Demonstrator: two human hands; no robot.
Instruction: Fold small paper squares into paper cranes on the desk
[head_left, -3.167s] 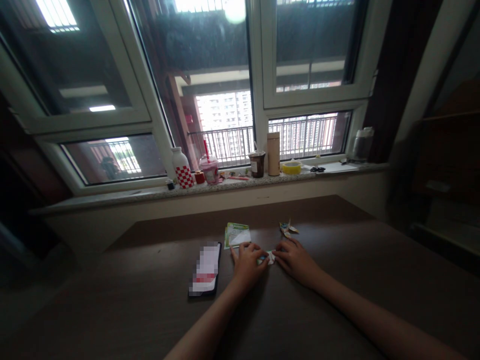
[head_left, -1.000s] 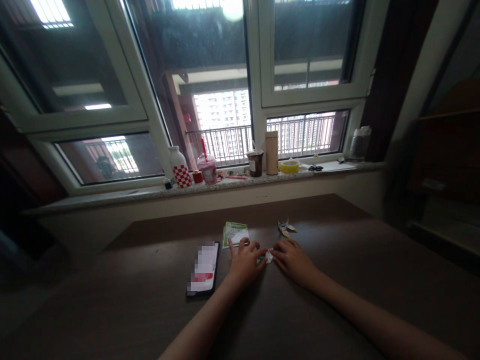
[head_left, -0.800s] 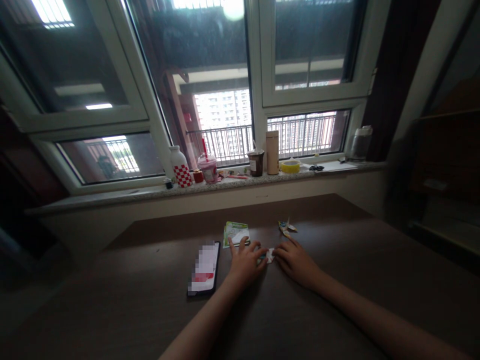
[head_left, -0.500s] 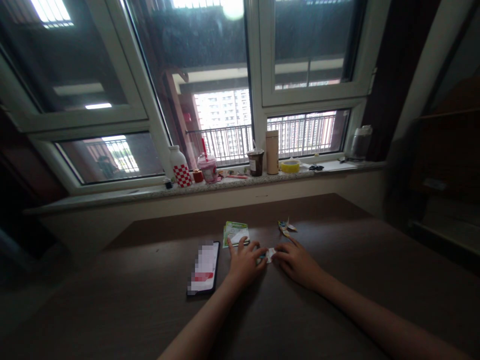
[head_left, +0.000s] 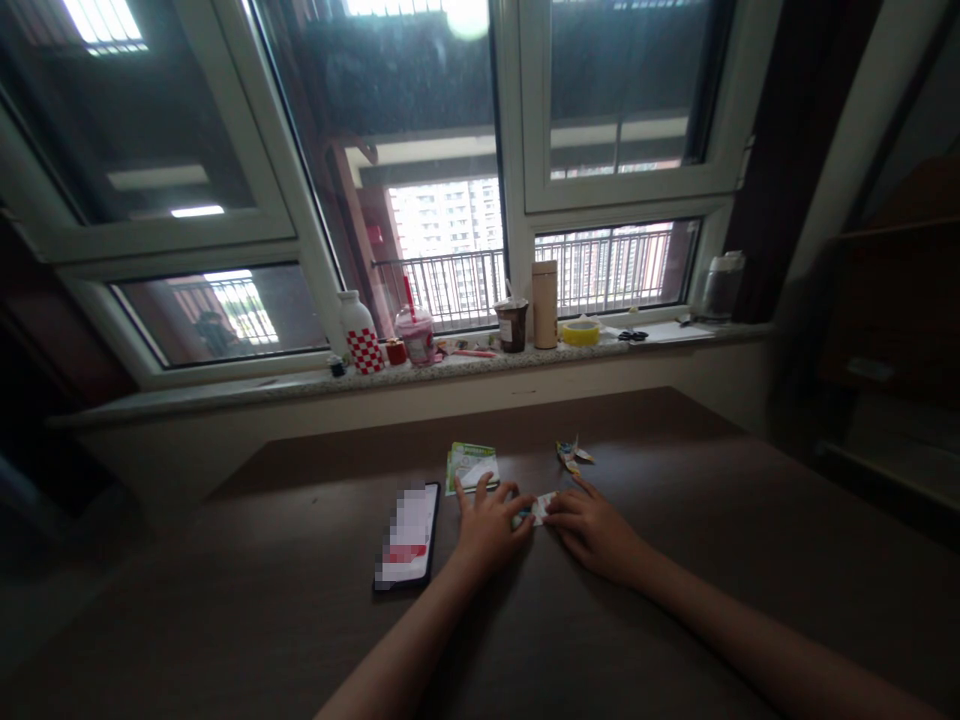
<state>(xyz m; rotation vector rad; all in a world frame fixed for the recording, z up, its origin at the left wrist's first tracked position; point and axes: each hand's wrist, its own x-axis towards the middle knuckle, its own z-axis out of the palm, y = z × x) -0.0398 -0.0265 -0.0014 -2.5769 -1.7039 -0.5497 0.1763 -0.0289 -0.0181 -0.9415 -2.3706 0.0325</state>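
A small piece of printed paper [head_left: 543, 509], white with some blue-green, lies on the table between my hands. My left hand [head_left: 489, 525] holds its left edge with thumb and forefinger, while the other fingers spread toward a stack of green-and-white printed paper sheets [head_left: 474, 464]. At the right edge, the fingertips of my right hand [head_left: 596, 528] are closed on the same piece. Part of the paper is hidden under the fingers. Just beyond my right hand stands a folded, colourful paper piece [head_left: 574, 455] with raised points.
A smartphone [head_left: 409, 537] with a lit screen lies left of my left hand on the brown table [head_left: 262, 560]. Along the windowsill stand a checkered bottle [head_left: 363, 335], drink cups [head_left: 512, 325], a tan flask [head_left: 544, 305], yellow tape [head_left: 580, 333] and black scissors [head_left: 633, 336].
The fingers of my right hand have shifted slightly at the paper's edge, and the paper has turned a little. My left hand stays nearly in place.
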